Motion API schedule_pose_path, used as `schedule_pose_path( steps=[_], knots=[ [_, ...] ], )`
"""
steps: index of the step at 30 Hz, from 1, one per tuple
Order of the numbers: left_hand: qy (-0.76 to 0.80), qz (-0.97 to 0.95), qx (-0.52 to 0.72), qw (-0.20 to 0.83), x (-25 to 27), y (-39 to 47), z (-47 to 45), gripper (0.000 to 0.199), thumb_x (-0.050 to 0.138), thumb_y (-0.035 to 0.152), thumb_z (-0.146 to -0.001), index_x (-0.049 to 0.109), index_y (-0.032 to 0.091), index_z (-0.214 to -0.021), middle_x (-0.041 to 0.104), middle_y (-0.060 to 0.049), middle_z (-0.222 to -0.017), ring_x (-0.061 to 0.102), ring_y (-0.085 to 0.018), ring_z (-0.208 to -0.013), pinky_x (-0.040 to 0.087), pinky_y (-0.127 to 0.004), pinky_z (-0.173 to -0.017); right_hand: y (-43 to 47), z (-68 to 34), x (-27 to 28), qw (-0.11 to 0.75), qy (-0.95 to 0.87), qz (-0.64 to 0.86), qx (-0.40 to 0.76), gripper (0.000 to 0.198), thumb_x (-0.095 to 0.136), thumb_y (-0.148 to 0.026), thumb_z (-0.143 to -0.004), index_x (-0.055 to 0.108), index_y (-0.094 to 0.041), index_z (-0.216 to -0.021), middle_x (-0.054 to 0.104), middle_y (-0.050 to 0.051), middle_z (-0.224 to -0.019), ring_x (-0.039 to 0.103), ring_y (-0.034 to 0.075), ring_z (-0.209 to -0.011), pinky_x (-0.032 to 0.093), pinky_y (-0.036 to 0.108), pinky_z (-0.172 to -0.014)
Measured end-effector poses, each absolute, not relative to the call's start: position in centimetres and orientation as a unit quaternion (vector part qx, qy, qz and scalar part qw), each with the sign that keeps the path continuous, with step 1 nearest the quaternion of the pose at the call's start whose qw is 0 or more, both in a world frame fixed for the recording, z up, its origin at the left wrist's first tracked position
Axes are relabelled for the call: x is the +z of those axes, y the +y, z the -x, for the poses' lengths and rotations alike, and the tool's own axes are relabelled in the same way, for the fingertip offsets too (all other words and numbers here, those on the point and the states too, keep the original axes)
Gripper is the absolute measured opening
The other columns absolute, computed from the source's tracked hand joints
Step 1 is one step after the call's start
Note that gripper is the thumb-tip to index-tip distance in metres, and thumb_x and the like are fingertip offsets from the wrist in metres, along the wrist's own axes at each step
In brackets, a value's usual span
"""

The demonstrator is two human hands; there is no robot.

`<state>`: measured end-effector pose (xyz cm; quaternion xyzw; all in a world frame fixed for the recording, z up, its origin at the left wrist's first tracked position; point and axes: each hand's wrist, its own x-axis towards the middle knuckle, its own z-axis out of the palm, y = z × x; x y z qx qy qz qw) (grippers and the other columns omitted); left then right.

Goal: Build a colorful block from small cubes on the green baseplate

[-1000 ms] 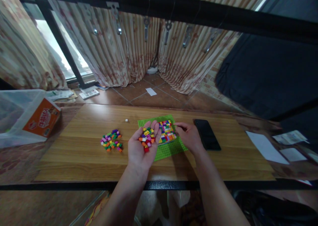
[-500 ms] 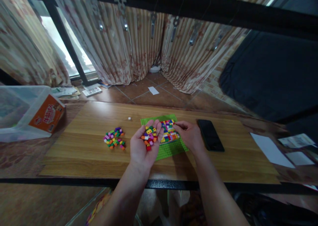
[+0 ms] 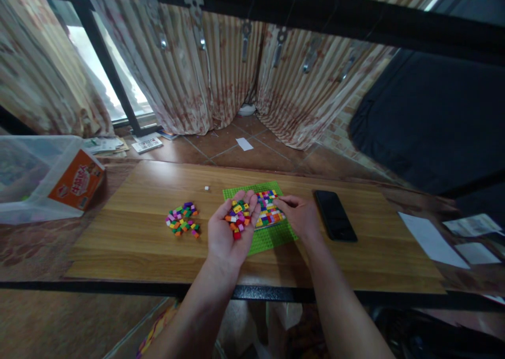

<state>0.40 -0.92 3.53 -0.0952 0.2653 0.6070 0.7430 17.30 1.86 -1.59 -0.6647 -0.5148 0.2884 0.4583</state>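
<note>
My left hand (image 3: 226,238) is palm up and cupped, and a heap of small coloured toy bricks (image 3: 239,218) lies in it. The green studded baseplate (image 3: 272,238) is on the table beneath and beside this hand. On the plate sits a block of multicoloured bricks (image 3: 270,210) set in rows, its left part covered by my left fingers. My right hand (image 3: 300,214) has thumb and forefinger pinched together at the right edge of those rows. Whatever is between these fingertips is too small to make out.
Loose bricks (image 3: 182,219) are piled on the wooden table (image 3: 130,233) at left, with one white brick (image 3: 206,188) farther back. A black phone (image 3: 336,215) lies right of my right hand. A clear plastic bin (image 3: 39,185) stands at far left.
My right hand's fingertips have shifted very slightly down along the right edge of the brick rows. The left hand still holds its bricks in the same place.
</note>
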Motion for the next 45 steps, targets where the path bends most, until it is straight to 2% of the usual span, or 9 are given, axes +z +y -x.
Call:
schedule_pose_path(
  steps=[7,12,16,20,25,29,37,42,45],
  knots=[
    [0.262,0.092,0.605,0.746,3.8,-1.0,-0.5,0.02,0.047,0.016,-0.088,0.065,0.008,-0.095,0.07,-0.016,-0.095,0.07,-0.022,-0.088,0.057,-0.04,-0.089,2.4,-17.3,-1.6,0.468,-0.482,0.663,0.331,0.029,0.077,-0.042,-0.061,0.077,-0.016,-0.073,0.076,0.007,-0.07,0.067,0.021,-0.065,0.049,0.031,-0.061],
    [0.265,0.086,0.602,0.748,3.5,-1.0,-0.5,0.021,0.046,0.017,-0.089,0.064,0.01,-0.095,0.071,-0.015,-0.094,0.071,-0.021,-0.087,0.058,-0.039,-0.087,2.8,-17.4,-2.5,0.46,-0.493,0.662,0.326,0.032,0.074,-0.046,-0.064,0.077,-0.017,-0.075,0.075,0.006,-0.071,0.067,0.021,-0.067,0.048,0.032,-0.063],
    [0.272,0.086,0.606,0.743,3.6,-1.0,-0.3,0.023,0.045,0.018,-0.089,0.064,0.01,-0.1,0.07,-0.014,-0.094,0.071,-0.022,-0.087,0.058,-0.04,-0.085,2.7,-17.9,-2.6,0.439,-0.517,0.67,0.301,0.04,0.071,-0.051,-0.069,0.076,-0.016,-0.086,0.076,0.009,-0.083,0.068,0.024,-0.077,0.051,0.034,-0.071],
    [0.271,0.09,0.608,0.741,3.8,-0.9,-0.1,0.024,0.046,0.017,-0.088,0.063,0.01,-0.103,0.07,-0.014,-0.095,0.07,-0.021,-0.086,0.058,-0.041,-0.086,2.6,-18.3,-1.4,0.47,-0.558,0.634,0.257,0.044,0.053,-0.049,-0.086,0.069,-0.016,-0.11,0.072,0.013,-0.107,0.067,0.024,-0.094,0.051,0.038,-0.085],
    [0.274,0.09,0.607,0.74,3.9,-0.8,0.1,0.023,0.045,0.017,-0.088,0.064,0.01,-0.101,0.07,-0.015,-0.097,0.07,-0.021,-0.088,0.057,-0.041,-0.087,2.9,-17.2,-0.9,0.419,-0.693,0.546,0.217,0.037,0.044,-0.038,-0.094,0.061,-0.023,-0.124,0.061,0.009,-0.13,0.053,0.021,-0.124,0.038,0.041,-0.107],
    [0.279,0.082,0.608,0.739,4.0,-0.8,0.3,0.021,0.045,0.018,-0.089,0.064,0.011,-0.095,0.069,-0.013,-0.096,0.07,-0.02,-0.089,0.057,-0.04,-0.087,3.1,-16.5,-1.6,0.377,-0.733,0.526,0.209,0.034,0.051,-0.034,-0.092,0.063,-0.021,-0.121,0.062,0.01,-0.125,0.054,0.022,-0.12,0.04,0.041,-0.105],
    [0.278,0.053,0.589,0.756,4.3,-1.2,-0.2,0.021,0.046,0.02,-0.089,0.065,0.011,-0.093,0.071,-0.013,-0.095,0.07,-0.02,-0.088,0.057,-0.039,-0.087,1.1,-17.9,-1.2,0.335,-0.706,0.609,0.137,0.036,0.055,-0.037,-0.089,0.066,-0.017,-0.116,0.065,0.014,-0.111,0.059,0.027,-0.106,0.045,0.046,-0.095],
    [0.272,0.046,0.576,0.77,4.4,-1.6,-0.7,0.022,0.046,0.02,-0.09,0.066,0.011,-0.091,0.071,-0.015,-0.102,0.07,-0.021,-0.093,0.056,-0.038,-0.088,-0.8,-17.4,0.1,0.432,-0.668,0.603,0.062,0.026,0.056,-0.035,-0.089,0.071,-0.023,-0.106,0.065,0.011,-0.105,0.059,0.027,-0.104,0.047,0.046,-0.093],
    [0.257,0.048,0.565,0.783,4.0,-1.6,-1.1,0.022,0.046,0.02,-0.09,0.066,0.01,-0.091,0.071,-0.014,-0.101,0.07,-0.02,-0.09,0.057,-0.034,-0.084,-1.9,-15.9,1.9,0.489,-0.679,0.54,0.087,0.02,0.054,-0.029,-0.092,0.072,-0.028,-0.1,0.067,0.005,-0.101,0.062,0.022,-0.099,0.049,0.041,-0.091]
  ],
)
